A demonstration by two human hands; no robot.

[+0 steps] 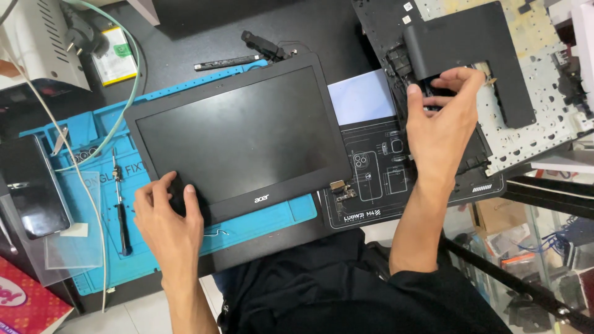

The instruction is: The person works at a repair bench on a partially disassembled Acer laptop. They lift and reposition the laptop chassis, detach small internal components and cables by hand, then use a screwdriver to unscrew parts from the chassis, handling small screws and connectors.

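A detached black laptop screen panel (238,133) lies face up on a blue work mat (93,204). My left hand (166,216) rests on its lower left corner, fingers pressing the bezel. My right hand (440,120) reaches to the right over a black laptop base part (470,43), its fingertips pinching a small dark piece at the edge of that part. A metal hinge (339,187) sticks out at the panel's lower right corner.
A screwdriver (120,210) lies on the blue mat left of my left hand. A phone (31,185) lies at far left, a black printed mat (371,179) under the screen's right side, a perforated metal keyboard plate (544,93) at right, a white cable (86,185) across the mat.
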